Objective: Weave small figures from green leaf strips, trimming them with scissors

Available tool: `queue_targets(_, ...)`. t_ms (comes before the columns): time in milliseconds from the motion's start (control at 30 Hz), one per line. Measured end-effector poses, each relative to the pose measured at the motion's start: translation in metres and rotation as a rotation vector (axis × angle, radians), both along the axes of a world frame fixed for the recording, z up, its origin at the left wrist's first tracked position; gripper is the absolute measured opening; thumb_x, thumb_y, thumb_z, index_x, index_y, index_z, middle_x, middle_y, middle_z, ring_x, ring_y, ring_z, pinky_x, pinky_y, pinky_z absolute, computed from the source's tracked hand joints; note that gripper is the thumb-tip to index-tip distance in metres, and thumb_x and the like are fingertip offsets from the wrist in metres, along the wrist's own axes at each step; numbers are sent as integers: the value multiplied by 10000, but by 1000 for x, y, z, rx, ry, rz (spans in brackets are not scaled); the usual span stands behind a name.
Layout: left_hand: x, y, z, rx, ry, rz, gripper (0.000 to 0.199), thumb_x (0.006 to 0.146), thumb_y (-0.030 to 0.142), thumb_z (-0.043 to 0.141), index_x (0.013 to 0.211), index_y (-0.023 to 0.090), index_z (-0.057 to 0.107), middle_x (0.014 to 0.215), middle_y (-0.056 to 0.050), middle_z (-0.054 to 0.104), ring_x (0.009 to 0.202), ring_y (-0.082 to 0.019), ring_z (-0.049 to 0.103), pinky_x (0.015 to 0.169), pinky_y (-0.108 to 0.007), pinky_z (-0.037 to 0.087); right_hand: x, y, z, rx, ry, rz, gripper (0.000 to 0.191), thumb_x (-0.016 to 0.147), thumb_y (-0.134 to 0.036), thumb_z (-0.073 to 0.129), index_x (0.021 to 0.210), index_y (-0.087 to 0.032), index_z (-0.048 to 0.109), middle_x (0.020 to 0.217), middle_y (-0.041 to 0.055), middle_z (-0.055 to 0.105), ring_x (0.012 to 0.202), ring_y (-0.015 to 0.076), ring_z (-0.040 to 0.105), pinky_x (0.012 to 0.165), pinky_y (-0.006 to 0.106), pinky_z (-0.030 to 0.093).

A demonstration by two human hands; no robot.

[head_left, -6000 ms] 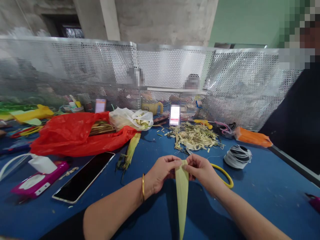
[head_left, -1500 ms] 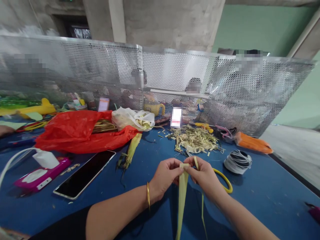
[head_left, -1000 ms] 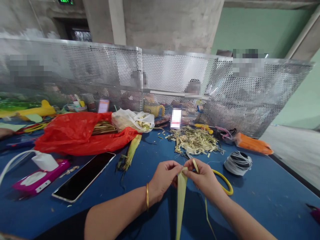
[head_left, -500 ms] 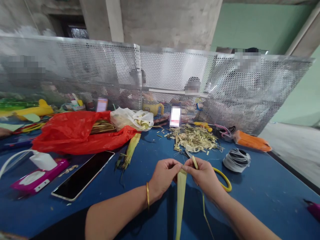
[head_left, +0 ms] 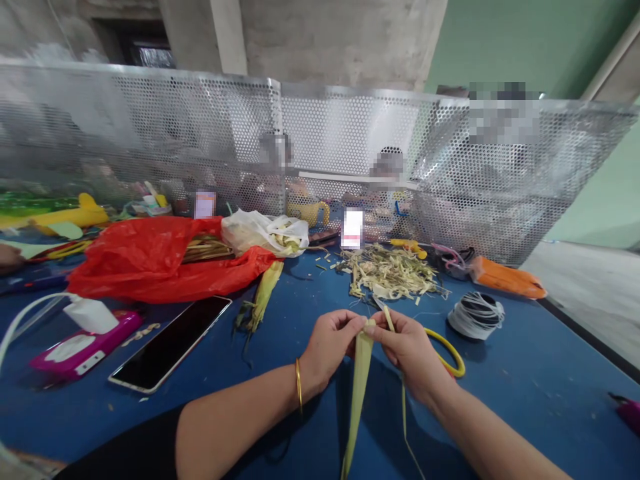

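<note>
Between my two hands a long pale-green corn husk (head_left: 361,387) hangs down toward the table's near edge. My left hand (head_left: 330,343) pinches its top end between thumb and finger; a gold bangle (head_left: 299,387) circles that wrist. Closed at the same end, on the right side, is my right hand (head_left: 413,347). A narrow husk strip (head_left: 389,319) pokes up through the right fingers, and a thin strip (head_left: 405,420) dangles below them. Behind the right hand show a yellow handle loop (head_left: 457,363) and a metal tip, apparently scissors; whether that hand touches them is hidden.
Beyond the hands lies a heap of husk scraps (head_left: 390,270). On the right sit a thread spool (head_left: 476,317) and an orange packet (head_left: 507,278). At left are a phone (head_left: 170,347), purple power strip (head_left: 85,350) and red plastic bag (head_left: 135,257). A perforated metal screen (head_left: 345,127) stands behind.
The husk's lower end has swung slightly left, and a little more of its top shows between the fingers. Both hands keep their pinch. The view has shifted slightly.
</note>
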State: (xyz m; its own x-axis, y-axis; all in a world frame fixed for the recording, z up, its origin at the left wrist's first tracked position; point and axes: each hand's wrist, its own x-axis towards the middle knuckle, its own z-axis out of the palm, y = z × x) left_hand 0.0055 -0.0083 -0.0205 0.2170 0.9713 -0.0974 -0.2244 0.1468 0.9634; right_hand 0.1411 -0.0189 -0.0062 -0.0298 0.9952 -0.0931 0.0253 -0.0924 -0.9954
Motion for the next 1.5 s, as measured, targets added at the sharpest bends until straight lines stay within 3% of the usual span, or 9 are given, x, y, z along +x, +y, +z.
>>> queue_targets(167, 0, 1, -3, -91, -78, -54, 311, 634, 411, 727, 738, 137, 624, 604, 0, 603, 505, -105, 535, 495, -217, 438, 1, 2, 1, -46, 43, -50, 398, 557, -366, 804, 807, -154, 578, 525, -82, 486, 371, 17, 274, 359, 178, 160)
queue_targets(333, 1, 2, -6, -53, -36, -6, 302, 634, 410, 715, 690, 138, 597, 550, 19, 563, 468, -91, 496, 450, -199, 401, 3, 1, 0, -182, 50, -5, 368, 556, -411, 792, 706, -179, 549, 370, -133, 307, 334, 26, 189, 342, 183, 84)
queue_targets(533, 2, 0, -8, -14, 31, 53, 259, 666, 389, 672, 665, 152, 565, 515, 40, 521, 436, -85, 455, 411, -194, 364, -1, -1, -1, 46, -102, -75, 344, 594, -435, 768, 613, -171, 548, 435, -88, 395, 383, 44, 306, 377, 191, 216)
queue_targets(700, 2, 0, -10, 8, 68, 74, 225, 688, 365, 652, 682, 152, 576, 551, 30, 542, 468, -88, 466, 443, -199, 369, -1, 1, -7, 91, -230, -26, 341, 685, -475, 692, 624, -177, 539, 453, -72, 418, 380, 63, 352, 395, 207, 263)
queue_targets(900, 1, 0, -6, 4, 65, 92, 213, 698, 358, 644, 677, 157, 577, 536, 43, 520, 451, -77, 430, 436, -192, 324, -2, -3, -13, 341, -395, -66, 255, 807, -384, 570, 641, -201, 505, 486, -58, 421, 452, 92, 378, 443, 217, 303)
queue_targets(1067, 1, 1, -5, 56, 86, 117, 242, 697, 378, 661, 672, 152, 577, 548, 43, 523, 468, -70, 415, 454, -193, 331, -4, -3, -8, 174, -230, 19, 255, 753, -412, 624, 673, -202, 505, 467, -79, 421, 389, 81, 377, 419, 214, 294)
queue_targets(1167, 1, 1, -6, -20, 17, 58, 277, 686, 409, 680, 731, 155, 580, 567, 37, 538, 478, -83, 452, 458, -201, 350, -4, -2, -6, 117, -177, 17, 292, 728, -421, 659, 644, -191, 500, 438, -83, 406, 384, 67, 344, 417, 207, 259)
queue_targets(1333, 3, -2, -8, -240, -164, -92, 347, 659, 462, 713, 706, 171, 530, 560, 33, 534, 473, -95, 483, 474, -218, 386, -3, 0, -8, 149, -185, -38, 294, 702, -411, 680, 617, -192, 504, 436, -79, 399, 397, 73, 339, 412, 211, 257)
queue_targets(1500, 4, -2, -12, -193, -179, -20, 368, 645, 467, 727, 677, 174, 507, 518, 62, 476, 438, -65, 409, 444, -196, 319, -4, -6, -8, 325, -339, -107, 173, 753, -307, 615, 637, -198, 547, 475, -60, 426, 439, 93, 354, 443, 227, 291)
